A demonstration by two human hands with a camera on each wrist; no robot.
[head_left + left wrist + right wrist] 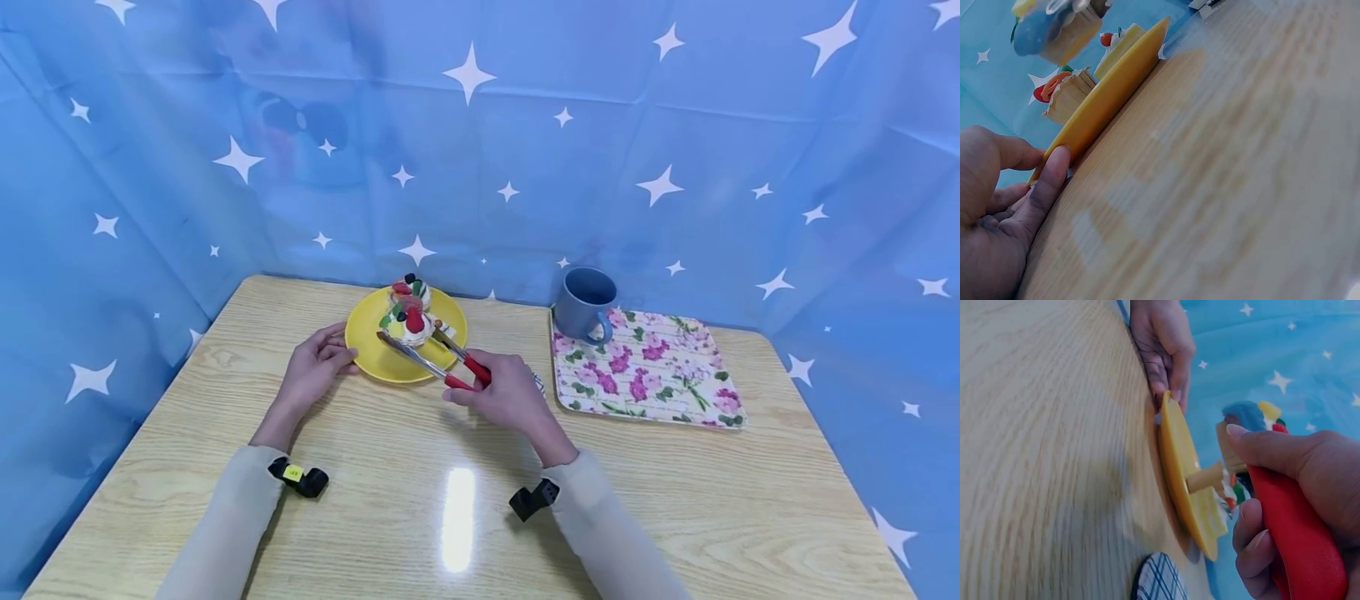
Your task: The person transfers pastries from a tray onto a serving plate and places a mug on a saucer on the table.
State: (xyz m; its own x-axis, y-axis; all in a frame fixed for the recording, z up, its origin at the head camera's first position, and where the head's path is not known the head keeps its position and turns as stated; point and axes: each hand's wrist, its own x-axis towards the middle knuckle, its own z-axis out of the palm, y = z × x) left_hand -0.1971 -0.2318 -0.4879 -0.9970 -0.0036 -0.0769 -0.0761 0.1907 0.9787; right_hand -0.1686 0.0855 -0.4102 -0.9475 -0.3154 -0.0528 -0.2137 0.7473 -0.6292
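My left hand (315, 367) pinches the near left rim of a yellow plate (382, 367), thumb and fingers on either side of the edge. My right hand (510, 392) grips red-handled tongs (459, 383). Their metal arms reach over the plate around a fruit-topped cupcake (414, 321). In the left wrist view this cupcake (1075, 37) hangs above the plate, apart from it. Another cupcake (1069, 97) with red and orange topping sits on the plate, and a yellow cake slice (1119, 50) lies at its far side.
Right of the plate lies a flowered tray (645, 375), with a blue-grey mug (587, 304) standing on its back left corner. A checked, rounded item (1161, 578) lies on the table partly behind my right hand. A blue starred curtain (480, 167) hangs along the table's back edge.
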